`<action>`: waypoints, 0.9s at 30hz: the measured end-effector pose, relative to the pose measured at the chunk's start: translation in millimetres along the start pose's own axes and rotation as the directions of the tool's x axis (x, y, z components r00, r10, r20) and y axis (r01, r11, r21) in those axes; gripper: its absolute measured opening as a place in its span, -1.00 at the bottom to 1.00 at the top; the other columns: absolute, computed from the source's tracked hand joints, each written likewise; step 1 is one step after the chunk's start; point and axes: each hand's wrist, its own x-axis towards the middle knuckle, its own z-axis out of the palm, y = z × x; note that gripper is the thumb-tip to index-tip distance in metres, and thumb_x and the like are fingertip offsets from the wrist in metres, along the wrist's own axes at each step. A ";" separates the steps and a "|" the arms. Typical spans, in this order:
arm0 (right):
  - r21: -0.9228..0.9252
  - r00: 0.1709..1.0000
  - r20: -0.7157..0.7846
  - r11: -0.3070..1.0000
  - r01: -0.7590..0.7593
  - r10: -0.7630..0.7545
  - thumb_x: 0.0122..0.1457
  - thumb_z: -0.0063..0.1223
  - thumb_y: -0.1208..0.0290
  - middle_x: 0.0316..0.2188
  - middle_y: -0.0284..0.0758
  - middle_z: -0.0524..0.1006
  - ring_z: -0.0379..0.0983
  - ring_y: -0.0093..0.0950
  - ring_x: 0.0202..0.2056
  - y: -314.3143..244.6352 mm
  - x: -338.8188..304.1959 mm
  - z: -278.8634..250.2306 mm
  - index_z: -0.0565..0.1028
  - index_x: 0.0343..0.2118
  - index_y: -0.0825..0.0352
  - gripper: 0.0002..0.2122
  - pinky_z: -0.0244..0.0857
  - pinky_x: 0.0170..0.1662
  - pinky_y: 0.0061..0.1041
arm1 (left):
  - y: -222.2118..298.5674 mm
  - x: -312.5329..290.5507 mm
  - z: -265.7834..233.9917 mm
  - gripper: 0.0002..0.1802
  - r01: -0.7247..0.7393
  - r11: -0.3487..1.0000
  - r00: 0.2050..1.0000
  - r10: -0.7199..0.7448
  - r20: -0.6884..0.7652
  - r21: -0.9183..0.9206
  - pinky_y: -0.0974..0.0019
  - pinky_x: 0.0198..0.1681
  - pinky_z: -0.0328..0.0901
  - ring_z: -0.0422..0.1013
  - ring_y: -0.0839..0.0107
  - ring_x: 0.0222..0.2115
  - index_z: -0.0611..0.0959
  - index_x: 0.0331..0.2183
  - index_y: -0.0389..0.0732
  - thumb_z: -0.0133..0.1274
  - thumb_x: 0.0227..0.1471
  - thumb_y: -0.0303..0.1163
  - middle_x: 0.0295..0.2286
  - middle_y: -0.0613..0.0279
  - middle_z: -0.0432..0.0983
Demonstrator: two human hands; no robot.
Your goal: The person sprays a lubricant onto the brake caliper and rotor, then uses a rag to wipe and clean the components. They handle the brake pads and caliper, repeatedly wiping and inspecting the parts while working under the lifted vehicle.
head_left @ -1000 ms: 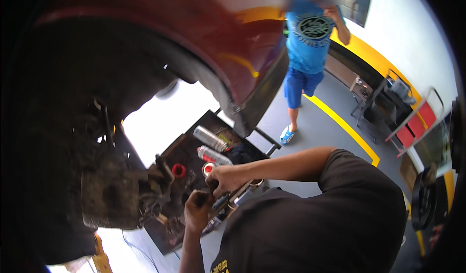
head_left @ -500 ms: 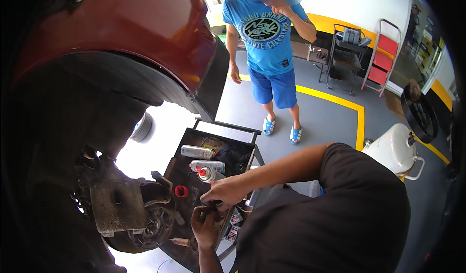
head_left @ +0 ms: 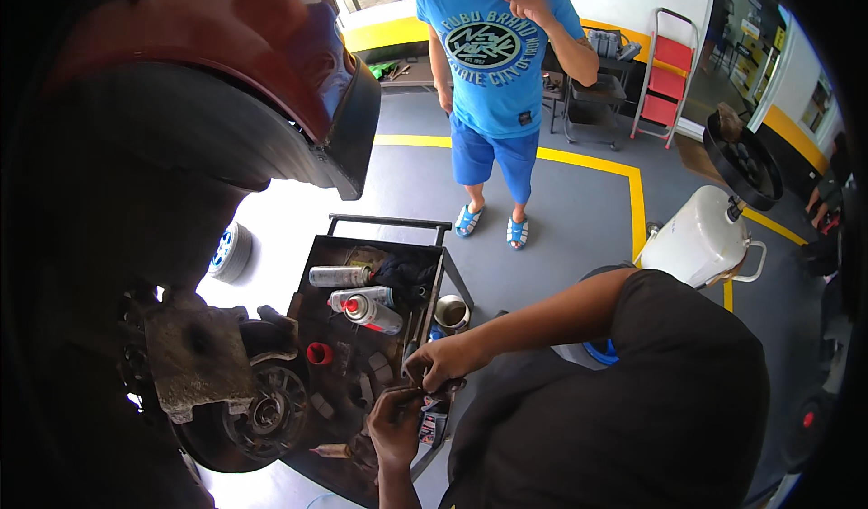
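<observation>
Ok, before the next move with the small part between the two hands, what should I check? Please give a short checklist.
1. Grip on the small dark part: the right hand pinches it with its fingers, ok. The left hand is just below it; its grip: cannot tell.
2. Drop zone: the part is at the right edge of the black metal tool cart, so it could fall past it: not ok.
3. Silver spray cans lie on their sides on the cart, apart from both hands: ok.
4. Rusty round brake hub is close to the left hand, not touching: ok.
5. Person in the blue shirt stands beyond the cart: ok.
</observation>
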 end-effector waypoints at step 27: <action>-0.577 0.975 -0.096 0.809 0.109 -0.200 0.12 0.29 0.45 -0.41 -0.16 0.57 0.57 -0.21 -0.29 2.2 12.5 0.5 0.50 -0.34 0.42 -0.81 0.38 -0.18 -0.26 | -41.4 5.7 20.9 -0.90 0.393 0.640 0.885 -0.458 0.082 -0.661 0.35 -0.25 0.48 0.56 0.41 -0.44 0.63 -0.32 -0.34 0.15 0.06 -0.68 -0.44 0.20 0.59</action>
